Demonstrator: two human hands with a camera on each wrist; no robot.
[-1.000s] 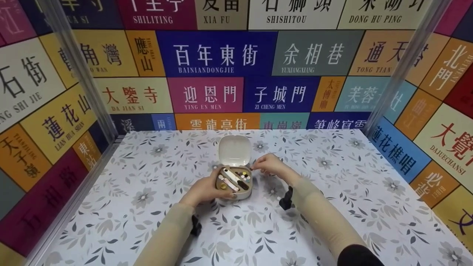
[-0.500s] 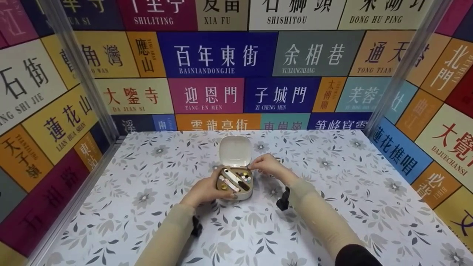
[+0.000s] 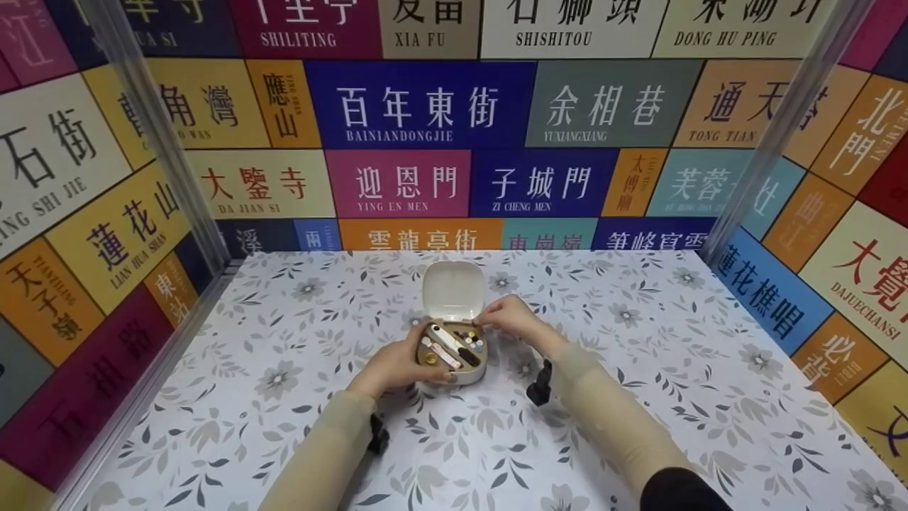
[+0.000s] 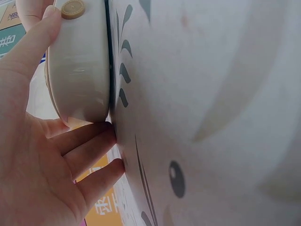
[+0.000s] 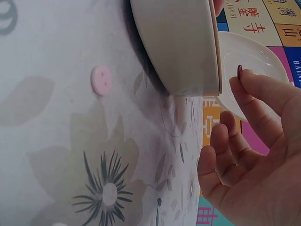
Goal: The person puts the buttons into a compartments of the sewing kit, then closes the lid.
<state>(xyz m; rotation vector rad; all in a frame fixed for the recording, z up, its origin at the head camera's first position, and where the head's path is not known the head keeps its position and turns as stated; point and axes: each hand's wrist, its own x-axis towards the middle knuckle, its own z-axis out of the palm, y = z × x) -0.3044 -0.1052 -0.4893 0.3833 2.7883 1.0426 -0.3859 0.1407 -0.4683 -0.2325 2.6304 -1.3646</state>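
A cream sewing box (image 3: 468,375) stands on the table with its lid (image 3: 452,289) raised at the back. My left hand (image 3: 390,365) grips its left side, thumb at the front by a tan round stud (image 4: 73,9) and other fingers round the side. Inside the box are a white tool with a black end (image 3: 454,345), a pink-and-white piece (image 3: 441,353), a gold round piece (image 3: 430,359) and several small coloured buttons (image 3: 474,341). At the back right corner, my right hand (image 3: 516,316) pinches a small dark red button (image 5: 240,72) between thumb and index finger, other fingers loosely bent.
On the table right of the box lies a pink button (image 5: 101,80). A floral cloth (image 3: 638,426) covers the tabletop. Panels with printed signs (image 3: 425,103) rise behind and at both sides, with clear upright posts (image 3: 762,135) at the corners.
My right hand has moved slightly left, so its fingertips come over the box's back right edge. The left hand keeps its hold on the box.
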